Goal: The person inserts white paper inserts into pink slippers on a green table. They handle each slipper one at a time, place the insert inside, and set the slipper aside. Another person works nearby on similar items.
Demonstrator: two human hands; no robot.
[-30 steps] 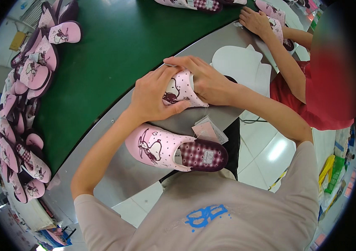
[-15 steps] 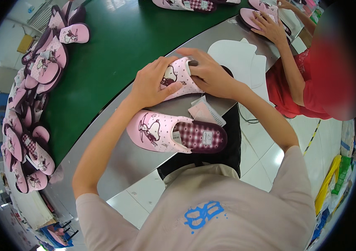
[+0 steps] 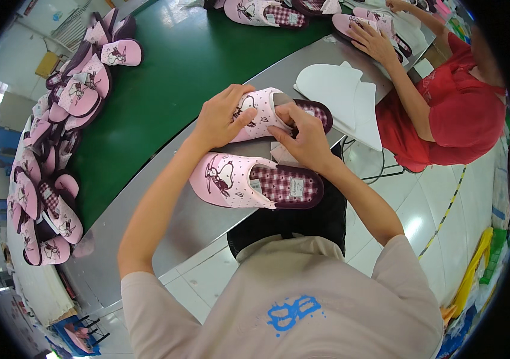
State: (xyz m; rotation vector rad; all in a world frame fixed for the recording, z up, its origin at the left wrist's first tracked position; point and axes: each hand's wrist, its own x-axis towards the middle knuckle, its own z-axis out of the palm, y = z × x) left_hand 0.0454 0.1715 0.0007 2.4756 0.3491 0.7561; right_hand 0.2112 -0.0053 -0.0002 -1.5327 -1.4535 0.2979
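My left hand [image 3: 224, 116] wraps the toe of a pink slipper [image 3: 264, 116] with a printed cartoon figure, its thumb pressed on the upper. At the opening of that slipper, the thumb and bent fingers of my right hand [image 3: 304, 134] pinch the edge of the upper; the fingertips are partly hidden. Behind the hand show its plaid insole and dark heel. Nearer to me lies a matching slipper [image 3: 225, 181], toe to the left, plaid footbed bare. A paper hang tag [image 3: 281, 154] sits between the two, partly covered by my right hand.
White flat shaped pieces [image 3: 328, 93] lie at the metal table edge [image 3: 171, 224]. Beyond runs a green surface [image 3: 165, 72], with a heap of similar slippers [image 3: 78, 99] on the left. At right, a co-worker in red rests a hand [image 3: 376, 45] on another slipper [image 3: 346, 24].
My right hand has drawn back toward me from inside the slipper's opening to its near edge, uncovering the plaid heel. The hang tag is now more covered.
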